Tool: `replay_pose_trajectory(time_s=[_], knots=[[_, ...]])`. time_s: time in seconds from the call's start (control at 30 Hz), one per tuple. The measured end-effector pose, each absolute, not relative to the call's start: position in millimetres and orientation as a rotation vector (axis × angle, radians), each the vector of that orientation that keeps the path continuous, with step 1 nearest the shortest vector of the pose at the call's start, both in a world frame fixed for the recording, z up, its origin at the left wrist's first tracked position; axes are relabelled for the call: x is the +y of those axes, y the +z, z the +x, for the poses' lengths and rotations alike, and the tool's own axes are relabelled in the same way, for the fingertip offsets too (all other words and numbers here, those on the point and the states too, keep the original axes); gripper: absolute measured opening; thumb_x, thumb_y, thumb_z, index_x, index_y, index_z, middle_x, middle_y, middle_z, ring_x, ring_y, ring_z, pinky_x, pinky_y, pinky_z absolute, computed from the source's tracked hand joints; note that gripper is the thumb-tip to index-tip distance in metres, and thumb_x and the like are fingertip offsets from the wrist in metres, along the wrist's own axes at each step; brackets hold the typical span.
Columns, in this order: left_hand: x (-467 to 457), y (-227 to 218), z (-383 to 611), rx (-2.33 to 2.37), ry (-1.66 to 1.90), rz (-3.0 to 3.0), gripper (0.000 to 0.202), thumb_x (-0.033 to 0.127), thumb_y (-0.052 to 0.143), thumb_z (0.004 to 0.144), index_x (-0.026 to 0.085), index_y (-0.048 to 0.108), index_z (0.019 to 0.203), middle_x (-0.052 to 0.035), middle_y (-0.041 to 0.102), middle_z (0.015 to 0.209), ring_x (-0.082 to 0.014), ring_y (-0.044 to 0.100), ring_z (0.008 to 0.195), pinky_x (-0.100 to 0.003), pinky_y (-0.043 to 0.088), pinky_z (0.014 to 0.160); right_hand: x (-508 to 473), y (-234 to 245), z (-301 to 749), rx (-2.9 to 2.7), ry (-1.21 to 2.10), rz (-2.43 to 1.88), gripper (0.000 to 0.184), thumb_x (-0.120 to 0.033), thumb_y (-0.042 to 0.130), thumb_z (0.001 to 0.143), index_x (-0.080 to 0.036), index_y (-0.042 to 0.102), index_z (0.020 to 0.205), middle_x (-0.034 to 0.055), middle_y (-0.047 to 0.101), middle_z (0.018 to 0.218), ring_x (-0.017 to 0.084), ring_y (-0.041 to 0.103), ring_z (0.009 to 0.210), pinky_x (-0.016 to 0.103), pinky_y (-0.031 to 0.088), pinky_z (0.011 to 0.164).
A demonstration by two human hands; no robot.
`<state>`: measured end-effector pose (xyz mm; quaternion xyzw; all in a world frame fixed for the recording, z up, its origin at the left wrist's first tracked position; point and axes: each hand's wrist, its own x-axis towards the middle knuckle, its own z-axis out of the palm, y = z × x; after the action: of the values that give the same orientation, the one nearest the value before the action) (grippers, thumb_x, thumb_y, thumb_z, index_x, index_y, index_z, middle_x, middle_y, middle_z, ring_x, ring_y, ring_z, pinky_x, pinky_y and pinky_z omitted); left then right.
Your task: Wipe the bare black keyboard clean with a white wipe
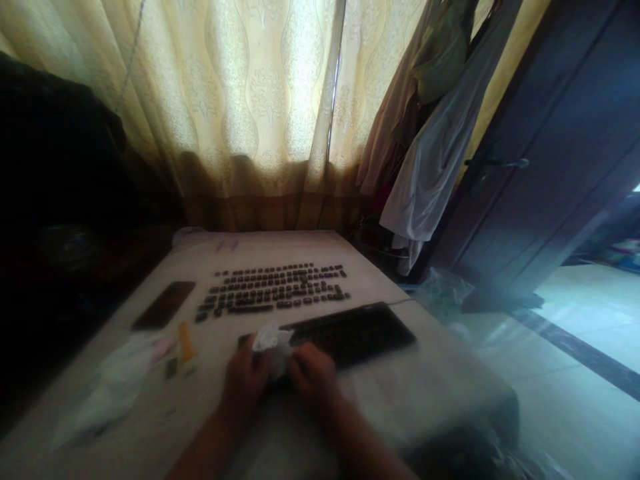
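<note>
Between my two hands is a crumpled white tissue or wipe (274,343); blur hides its exact kind. My left hand (246,373) grips its left side with curled fingers, and my right hand (314,372) pinches it from the right. Both hands are over the left end of a black keyboard base (350,333), which lies at a slant on the table. Beyond the base, the loose black keycaps (275,287) are laid out in rows. A long spacebar keycap (250,309) lies in the nearest row.
A dark phone (164,305) lies on the table (415,393) to the left. Nearer are a yellow-handled tool (187,341) and a crumpled clear plastic bag (107,383). The keyboard's cable (400,301) runs off the right edge. Curtains hang behind; a door (540,153) stands at right.
</note>
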<state>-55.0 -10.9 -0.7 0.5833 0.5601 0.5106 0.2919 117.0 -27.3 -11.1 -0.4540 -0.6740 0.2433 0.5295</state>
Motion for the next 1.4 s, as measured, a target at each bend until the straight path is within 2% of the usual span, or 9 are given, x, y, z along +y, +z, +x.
replay_pose_trajectory(time_s=[0.13,0.33,0.47,0.53,0.57,0.7,0.93,1.13,1.4], knots=[[-8,-3,-56,1.518,1.382,1.655,0.032,0.053,0.063,0.071,0.027,0.066,0.091,-0.0055,0.076,0.085,-0.0278,0.072,0.083,-0.037,0.055,0.079,-24,-14,109,-1.635,0.584,-1.077,0.019,-0.031,0.055,0.084,-0.024,0.070,0.077,0.0037,0.069,0.073,0.018,0.063,0.068,0.027,0.048,0.068],[15,-5,-59,1.557,1.373,1.720,0.035,0.053,0.060,0.076,0.027,0.065,0.098,-0.0055,0.076,0.086,-0.0275,0.072,0.082,-0.037,0.055,0.078,-4,-8,95,-1.582,0.630,-1.113,0.022,-0.030,0.054,0.085,-0.022,0.071,0.073,0.0003,0.069,0.063,0.015,0.061,0.058,0.024,0.046,0.058],[29,-7,-60,1.589,1.317,1.709,0.032,0.050,0.061,0.085,0.023,0.064,0.102,-0.0027,0.072,0.082,-0.0226,0.069,0.077,-0.036,0.056,0.074,7,-6,89,-1.535,0.649,-1.131,0.023,-0.033,0.054,0.083,-0.022,0.071,0.072,-0.0005,0.068,0.062,0.015,0.059,0.058,0.023,0.046,0.057],[33,-6,-64,1.600,1.276,1.707,0.031,0.047,0.062,0.090,0.018,0.064,0.102,-0.0027,0.070,0.087,-0.0183,0.067,0.075,-0.036,0.057,0.073,9,-7,93,-1.510,0.648,-1.140,0.026,-0.035,0.053,0.084,-0.022,0.070,0.070,-0.0014,0.065,0.059,0.015,0.057,0.056,0.023,0.044,0.054],[33,-4,-68,1.604,1.263,1.709,0.033,0.046,0.062,0.092,0.017,0.064,0.107,-0.0033,0.069,0.097,-0.0165,0.066,0.081,-0.037,0.057,0.076,8,-7,97,-1.500,0.638,-1.144,0.026,-0.036,0.053,0.084,-0.022,0.069,0.070,-0.0013,0.064,0.059,0.015,0.056,0.056,0.023,0.044,0.055],[26,1,-92,1.669,1.304,1.679,0.037,0.043,0.062,0.094,0.019,0.061,0.122,-0.0081,0.065,0.122,-0.0215,0.066,0.103,-0.044,0.058,0.089,-5,-10,120,-1.499,0.555,-1.143,0.025,-0.039,0.055,0.083,-0.022,0.070,0.072,0.0012,0.066,0.064,0.016,0.056,0.058,0.026,0.046,0.061],[8,-21,-102,1.747,1.318,1.551,0.039,0.043,0.063,0.093,0.019,0.059,0.125,-0.0090,0.063,0.127,-0.0229,0.065,0.107,-0.046,0.057,0.091,-19,-18,149,-1.558,0.396,-1.180,0.025,-0.034,0.052,0.087,-0.023,0.071,0.076,0.0033,0.068,0.068,0.017,0.058,0.060,0.027,0.048,0.064],[10,-26,-101,1.709,1.312,1.417,0.041,0.042,0.064,0.093,0.019,0.058,0.127,-0.0095,0.062,0.130,-0.0241,0.064,0.111,-0.048,0.057,0.093,-11,-18,149,-1.705,0.229,-1.166,0.014,-0.023,0.059,0.082,-0.024,0.071,0.075,0.0079,0.072,0.086,0.023,0.062,0.086,0.034,0.048,0.082],[31,-24,-84,1.519,1.322,1.095,0.041,0.042,0.063,0.093,0.020,0.058,0.127,-0.0096,0.062,0.130,-0.0239,0.064,0.110,-0.048,0.057,0.092,4,-29,142,-1.828,0.152,-1.009,0.015,-0.018,0.056,0.083,-0.023,0.069,0.079,0.0100,0.073,0.101,0.026,0.064,0.103,0.042,0.048,0.095]])
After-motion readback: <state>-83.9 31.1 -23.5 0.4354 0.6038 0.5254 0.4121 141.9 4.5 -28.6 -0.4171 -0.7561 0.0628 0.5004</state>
